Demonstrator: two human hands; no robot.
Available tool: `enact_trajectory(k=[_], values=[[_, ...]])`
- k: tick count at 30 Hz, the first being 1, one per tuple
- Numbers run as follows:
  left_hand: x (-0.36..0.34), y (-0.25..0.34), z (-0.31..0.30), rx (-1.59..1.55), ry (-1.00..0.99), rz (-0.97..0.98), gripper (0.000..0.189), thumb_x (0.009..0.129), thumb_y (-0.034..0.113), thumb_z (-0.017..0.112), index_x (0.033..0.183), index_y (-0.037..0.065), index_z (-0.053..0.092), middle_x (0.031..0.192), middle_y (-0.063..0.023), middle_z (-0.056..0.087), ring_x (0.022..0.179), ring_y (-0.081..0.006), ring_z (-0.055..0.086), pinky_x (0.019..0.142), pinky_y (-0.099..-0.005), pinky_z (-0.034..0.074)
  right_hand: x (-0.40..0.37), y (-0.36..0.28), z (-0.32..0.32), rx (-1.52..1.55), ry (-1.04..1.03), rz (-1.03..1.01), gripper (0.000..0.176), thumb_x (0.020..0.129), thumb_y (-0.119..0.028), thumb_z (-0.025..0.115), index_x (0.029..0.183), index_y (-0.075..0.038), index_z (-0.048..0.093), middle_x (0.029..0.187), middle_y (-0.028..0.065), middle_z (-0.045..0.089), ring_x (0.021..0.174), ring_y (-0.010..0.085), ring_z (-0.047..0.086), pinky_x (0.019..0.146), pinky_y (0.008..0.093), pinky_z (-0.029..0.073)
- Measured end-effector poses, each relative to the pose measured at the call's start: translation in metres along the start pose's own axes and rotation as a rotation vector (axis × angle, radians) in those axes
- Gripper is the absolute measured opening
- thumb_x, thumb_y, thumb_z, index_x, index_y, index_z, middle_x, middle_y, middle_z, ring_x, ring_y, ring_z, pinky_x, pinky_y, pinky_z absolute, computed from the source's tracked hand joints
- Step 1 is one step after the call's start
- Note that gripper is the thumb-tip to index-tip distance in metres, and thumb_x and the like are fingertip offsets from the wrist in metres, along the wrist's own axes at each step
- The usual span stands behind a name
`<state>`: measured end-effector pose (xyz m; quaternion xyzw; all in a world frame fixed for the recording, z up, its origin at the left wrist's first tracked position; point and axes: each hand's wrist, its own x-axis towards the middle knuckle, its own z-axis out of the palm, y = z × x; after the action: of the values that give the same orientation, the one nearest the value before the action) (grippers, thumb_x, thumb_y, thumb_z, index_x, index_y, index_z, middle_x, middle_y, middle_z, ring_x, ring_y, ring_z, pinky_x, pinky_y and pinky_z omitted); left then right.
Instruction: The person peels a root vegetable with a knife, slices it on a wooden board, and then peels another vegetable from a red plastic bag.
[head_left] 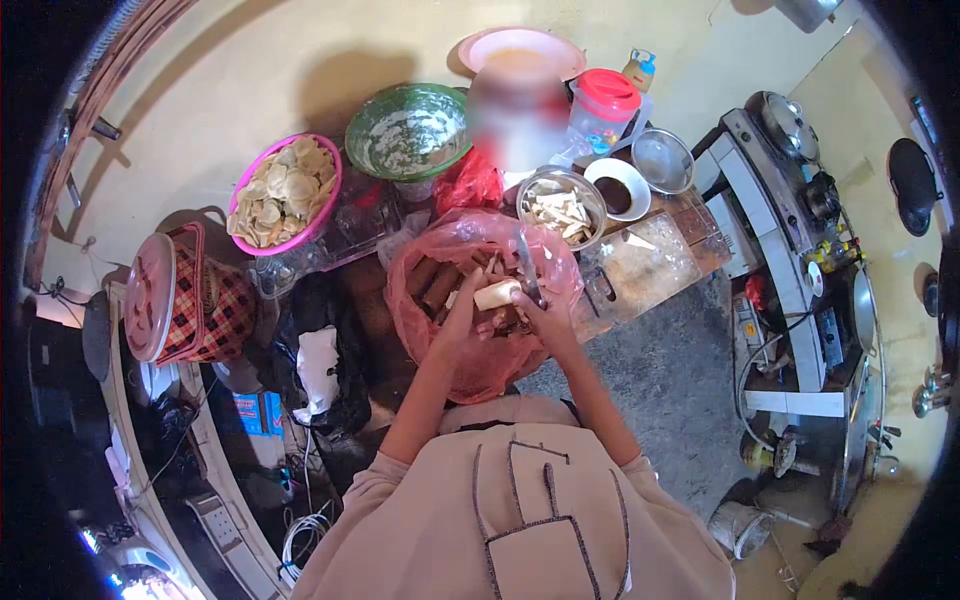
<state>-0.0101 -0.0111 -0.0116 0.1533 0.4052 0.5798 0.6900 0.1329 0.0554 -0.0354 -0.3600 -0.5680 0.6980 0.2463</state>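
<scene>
A pale peeled root piece [497, 294] is held between my two hands above an open red plastic bag [412, 345]. My left hand [460, 310] has its fingers around the piece's left side. On the other side, my right hand [545, 316] grips the piece, and a knife [526, 258] rises from that hand with its blade pointing away from me. Brown unpeeled roots [441, 287] and peelings lie in the bag below. Just beyond the bag, a bowl [601, 225] holds cut pale pieces [560, 210].
A wooden board [640, 262] lies right of the bag. Behind stand a green basin [370, 130], a pink basket [338, 198] of round crackers, a red-lidded jug [608, 95] and a dark-liquid bowl [613, 190]. A stove [745, 150] is at right.
</scene>
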Motion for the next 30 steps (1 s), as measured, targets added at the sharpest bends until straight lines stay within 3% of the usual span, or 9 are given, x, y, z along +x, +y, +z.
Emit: enact_trajectory(k=[5,8,9,13,16,19,22,25,30], values=[[0.001,-0.003,0.002,0.068,0.111,0.087,0.048,0.088,0.05,0.029,0.101,0.008,0.046,0.056,-0.0002,0.046,0.039,-0.0074,0.038,0.034,-0.021,0.031,-0.003,-0.001,0.012,0.406,0.077,-0.022,0.025,0.079,-0.017,0.062,0.095,0.001,0.06,0.082,0.0022,0.059,0.072,0.0077,0.053,0.063,0.0234,0.044],[0.016,-0.023,-0.002,-0.053,0.057,0.365,0.04,0.089,0.045,0.031,0.101,0.008,0.043,0.067,0.0013,0.046,0.053,-0.0064,0.042,0.044,-0.0222,0.035,-0.022,-0.042,0.027,0.438,0.167,-0.032,0.025,0.078,-0.016,0.062,0.095,0.002,0.058,0.082,0.0025,0.059,0.072,0.0087,0.054,0.063,0.023,0.044],[0.018,-0.021,0.002,-0.074,0.032,0.413,0.034,0.091,0.038,0.032,0.103,0.008,0.042,0.081,-0.0003,0.046,0.066,-0.0078,0.044,0.056,-0.0241,0.039,-0.021,-0.034,0.032,0.402,0.232,-0.032,0.025,0.079,-0.015,0.061,0.096,0.002,0.057,0.082,0.003,0.059,0.072,0.0093,0.054,0.064,0.0229,0.044],[0.021,-0.026,0.019,0.265,0.365,0.543,0.037,0.092,0.036,0.032,0.114,0.007,0.039,0.093,-0.005,0.046,0.077,-0.0135,0.047,0.068,-0.0244,0.041,-0.022,-0.019,0.041,-0.189,0.289,-0.016,0.024,0.08,-0.011,0.056,0.101,0.001,0.055,0.084,0.0052,0.059,0.081,0.0134,0.057,0.072,0.0246,0.045],[0.043,-0.04,-0.002,-0.17,0.275,0.524,0.038,0.092,0.037,0.032,0.113,0.006,0.039,0.096,-0.0052,0.047,0.08,-0.0136,0.048,0.07,-0.0232,0.041,-0.021,-0.024,0.047,-0.106,0.358,-0.564,0.029,0.083,-0.016,0.051,0.109,-0.002,0.053,0.092,0.0098,0.06,0.086,0.0198,0.058,0.075,0.0295,0.046],[0.04,-0.04,0.001,-0.029,0.281,0.591,0.04,0.092,0.039,0.031,0.114,0.006,0.037,0.1,-0.0056,0.047,0.087,-0.0147,0.049,0.075,-0.0257,0.042,-0.02,-0.025,0.04,-0.597,0.476,-0.751,0.035,0.085,-0.021,0.047,0.115,-0.004,0.051,0.102,0.0158,0.058,0.09,0.0272,0.058,0.077,0.0336,0.045],[0.032,-0.039,0.002,0.176,0.274,0.598,0.04,0.092,0.037,0.03,0.116,0.005,0.033,0.101,-0.0063,0.047,0.092,-0.0161,0.049,0.08,-0.0279,0.041,-0.031,-0.029,0.041,-0.809,0.444,-0.63,0.039,0.087,-0.027,0.043,0.12,-0.008,0.048,0.104,0.0181,0.058,0.092,0.0301,0.057,0.076,0.0355,0.046],[0.025,-0.041,0.005,0.247,0.337,0.595,0.041,0.093,0.034,0.028,0.121,0.004,0.028,0.106,-0.0091,0.045,0.096,-0.0186,0.048,0.083,-0.0304,0.04,-0.034,-0.032,0.039,-0.906,0.388,-0.637,0.039,0.086,-0.026,0.045,0.123,-0.014,0.046,0.1,0.0147,0.06,0.067,0.0277,0.061,0.057,0.0339,0.048],[0.021,-0.04,0.011,0.271,0.41,0.641,0.043,0.093,0.032,0.024,0.127,0.006,0.018,0.113,-0.0132,0.04,0.1,-0.0229,0.044,0.085,-0.034,0.037,-0.032,-0.029,0.039,-0.906,0.41,-0.715,0.037,0.086,-0.025,0.045,0.122,-0.015,0.048,0.098,0.0152,0.06,0.066,0.0277,0.062,0.056,0.0352,0.048]])
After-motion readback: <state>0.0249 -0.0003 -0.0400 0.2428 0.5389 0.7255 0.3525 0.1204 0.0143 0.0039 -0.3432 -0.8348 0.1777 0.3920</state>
